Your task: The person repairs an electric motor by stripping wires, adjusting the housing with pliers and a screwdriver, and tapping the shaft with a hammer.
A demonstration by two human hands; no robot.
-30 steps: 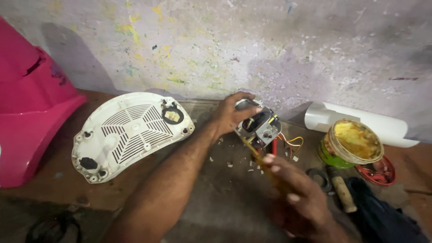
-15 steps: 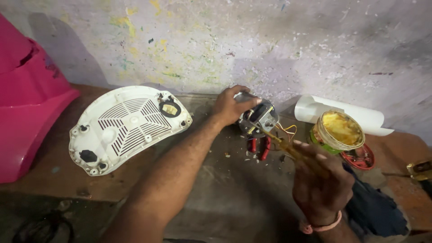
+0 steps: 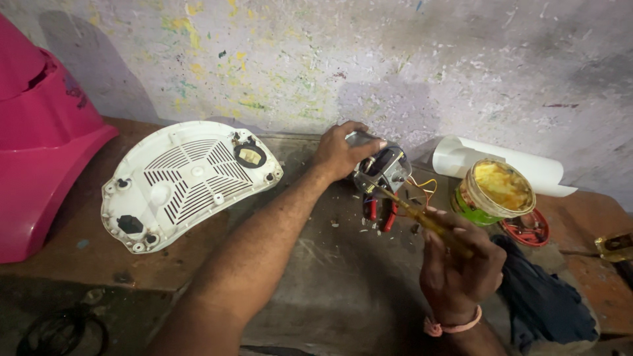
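My left hand (image 3: 339,153) grips a small electric motor (image 3: 384,168) with coloured wires, held upright on the grey bench by the wall. In my right hand (image 3: 461,267) is a yellow-handled screwdriver (image 3: 422,217), its tip pressed against the front of the motor. Red-handled pliers (image 3: 380,211) lie on the bench just below the motor. Bits of debris are scattered around them.
A white vented plastic cover (image 3: 184,178) lies to the left, beside a large pink plastic housing (image 3: 39,138). To the right stand an open tin of yellow grease (image 3: 498,191), a white paper roll (image 3: 488,161), a red ring (image 3: 527,227) and a dark blue cloth (image 3: 550,296).
My right hand has risen and brought the screwdriver tip up to the motor. The view has shifted slightly to the left; my left hand stays on the motor.
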